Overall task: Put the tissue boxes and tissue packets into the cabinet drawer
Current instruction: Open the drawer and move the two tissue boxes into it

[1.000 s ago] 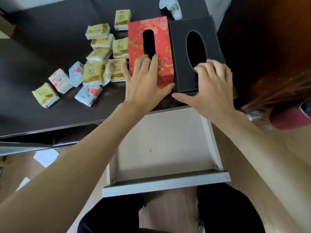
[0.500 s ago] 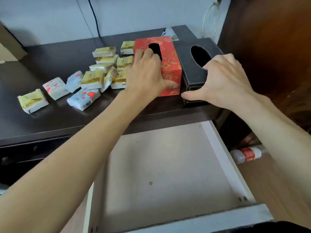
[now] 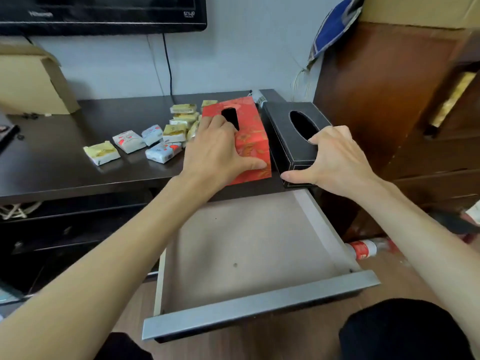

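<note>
A red patterned tissue box [image 3: 250, 141] and a black tissue box [image 3: 291, 126] stand side by side at the front right of the dark cabinet top [image 3: 65, 162]. My left hand [image 3: 218, 154] grips the red box, fingers over its top and thumb on its near end. My right hand [image 3: 337, 159] grips the black box at its near end, thumb against the front face. Several small tissue packets [image 3: 161, 136], yellow, white and blue, lie to the left of the red box. The pale drawer [image 3: 259, 307] stands pulled out below, with nothing inside.
A cardboard box [image 3: 31, 81] sits at the back left of the top, under a black screen [image 3: 104, 11]. A brown wooden cupboard [image 3: 389, 100] stands close on the right. A red-labelled bottle [image 3: 363, 249] lies on the floor beside the drawer.
The camera has tilted up, so the wall and screen show. Both hands have closed more firmly around the near ends of their boxes; the boxes stay on the cabinet top.
</note>
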The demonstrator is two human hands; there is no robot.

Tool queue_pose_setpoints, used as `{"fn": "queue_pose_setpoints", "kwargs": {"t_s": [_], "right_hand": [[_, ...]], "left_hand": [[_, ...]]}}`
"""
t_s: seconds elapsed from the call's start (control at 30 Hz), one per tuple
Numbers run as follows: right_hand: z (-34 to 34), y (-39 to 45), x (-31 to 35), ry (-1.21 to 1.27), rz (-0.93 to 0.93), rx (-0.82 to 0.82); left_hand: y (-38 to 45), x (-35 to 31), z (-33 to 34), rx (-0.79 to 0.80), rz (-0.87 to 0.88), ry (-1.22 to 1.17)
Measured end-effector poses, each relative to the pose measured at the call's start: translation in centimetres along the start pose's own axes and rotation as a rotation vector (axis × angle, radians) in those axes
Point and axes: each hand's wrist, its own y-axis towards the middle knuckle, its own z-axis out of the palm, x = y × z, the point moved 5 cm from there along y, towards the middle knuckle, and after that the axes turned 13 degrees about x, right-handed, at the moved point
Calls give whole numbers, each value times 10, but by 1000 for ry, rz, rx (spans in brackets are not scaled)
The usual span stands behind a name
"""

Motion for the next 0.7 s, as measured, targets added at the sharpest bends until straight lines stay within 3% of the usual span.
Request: {"fn": "queue_pose_setpoints", "kwargs": {"t_s": [0.2,0.43,0.7], "right_hand": [[8,-73,-1,29,-64,68],[26,-150,-2,-57,-110,84],[67,-157,-19,40,-2,313]], "left_hand": [[-87,-17,3,61,-10,-17],[-167,-36,12,2,67,33],[-174,-25,77,263,-19,23]]}}
